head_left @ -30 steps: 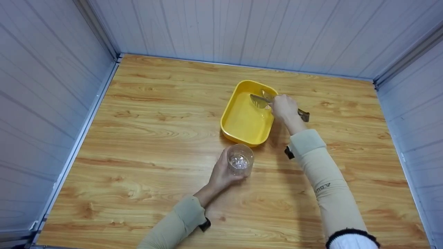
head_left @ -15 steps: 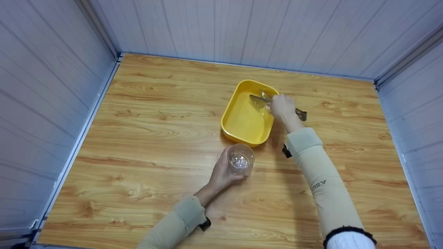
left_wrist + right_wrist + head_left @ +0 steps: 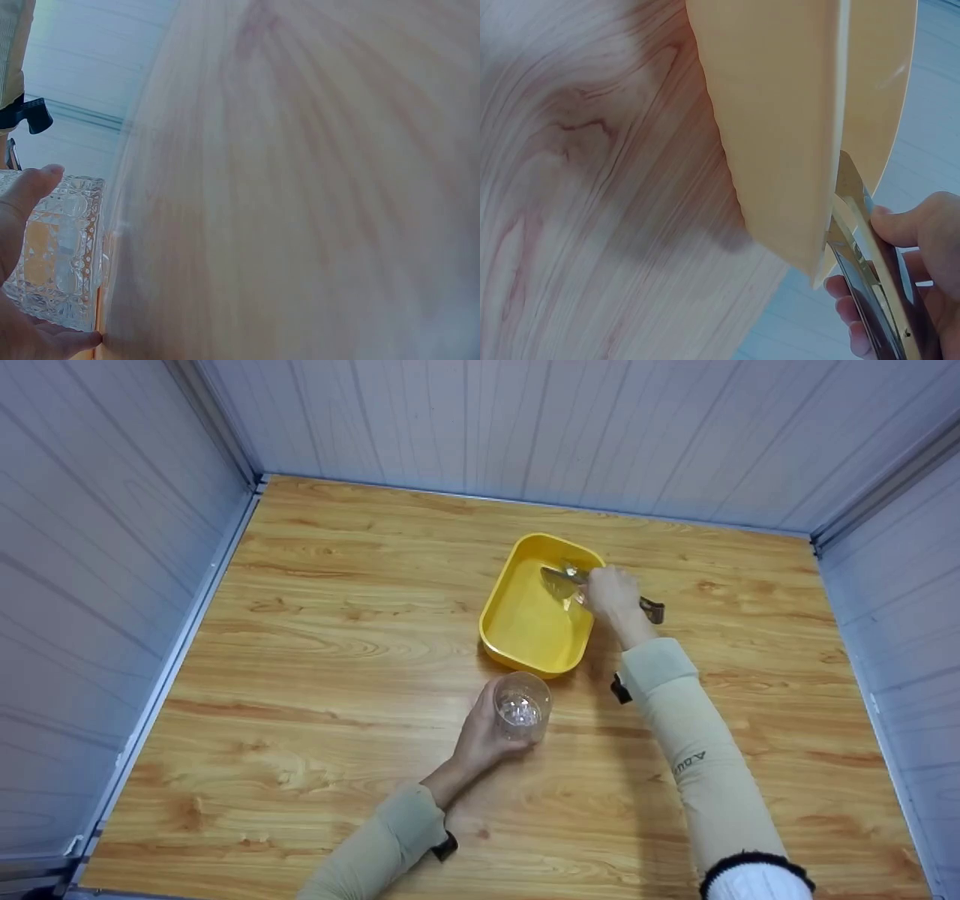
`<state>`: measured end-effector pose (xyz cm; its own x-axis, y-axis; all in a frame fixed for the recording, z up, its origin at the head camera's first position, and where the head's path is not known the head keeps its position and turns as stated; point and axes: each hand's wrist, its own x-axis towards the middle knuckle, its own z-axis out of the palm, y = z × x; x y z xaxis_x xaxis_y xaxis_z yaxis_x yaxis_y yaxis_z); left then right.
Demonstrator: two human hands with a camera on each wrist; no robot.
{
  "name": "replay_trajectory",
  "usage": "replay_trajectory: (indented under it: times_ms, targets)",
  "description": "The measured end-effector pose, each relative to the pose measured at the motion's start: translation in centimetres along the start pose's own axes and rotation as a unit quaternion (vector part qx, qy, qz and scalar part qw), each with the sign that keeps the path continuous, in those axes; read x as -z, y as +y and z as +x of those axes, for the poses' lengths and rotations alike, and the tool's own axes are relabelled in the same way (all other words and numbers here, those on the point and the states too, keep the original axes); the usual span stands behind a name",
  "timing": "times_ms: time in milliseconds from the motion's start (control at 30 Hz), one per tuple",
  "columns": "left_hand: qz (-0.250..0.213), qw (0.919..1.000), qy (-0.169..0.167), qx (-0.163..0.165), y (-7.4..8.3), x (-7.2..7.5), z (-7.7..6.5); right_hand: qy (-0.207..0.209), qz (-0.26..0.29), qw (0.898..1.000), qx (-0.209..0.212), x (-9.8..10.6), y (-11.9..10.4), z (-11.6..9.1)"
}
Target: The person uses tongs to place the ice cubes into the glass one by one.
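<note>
Tongs (image 3: 891, 270) in the right hand (image 3: 613, 592), their tips inside the yellow basin (image 3: 525, 637), with a patterned clear glass (image 3: 523, 706) in the left.
The person's right fingers and thumb grip the tongs' two arms over the basin's right rim; the handle end sticks out to the right, above the wooden tabletop (image 3: 315, 697), and the tips lie in the far right part beside something clear and shiny, too small to identify. Near the basin's near end, the left hand (image 3: 480, 739) holds the glass from its left side, thumb and fingers spread around it, mouth upward.
</note>
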<state>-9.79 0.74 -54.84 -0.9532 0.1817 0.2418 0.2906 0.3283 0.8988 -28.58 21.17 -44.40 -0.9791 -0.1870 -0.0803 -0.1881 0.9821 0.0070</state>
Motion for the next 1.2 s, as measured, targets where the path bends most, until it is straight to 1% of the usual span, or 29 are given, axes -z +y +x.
replay_trajectory:
  times_ms: [300,500,767,1000,1200]
  targets:
    - [0.005,1.0,0.001,0.0,-0.04,-0.06,-0.07,-0.015,0.004,1.0,0.008,-0.06,-0.18,0.04]
    - [-0.002,1.0,-0.001,0.005,0.17,-0.02,-0.04,-0.02,0.005,1.0,0.003,0.0,-0.16,0.02]
    - [-0.004,1.0,0.004,-0.003,0.07,-0.05,-0.07,-0.033,0.016,0.999,-0.005,0.09,-0.14,-0.05]
    - [0.0,1.0,0.008,-0.006,0.08,-0.03,-0.06,-0.02,0.021,1.0,-0.004,0.03,-0.03,-0.24]
    - [-0.008,0.9999,0.006,-0.01,-0.02,0.03,-0.02,-0.011,0.019,1.0,0.004,0.09,0.1,-0.54]
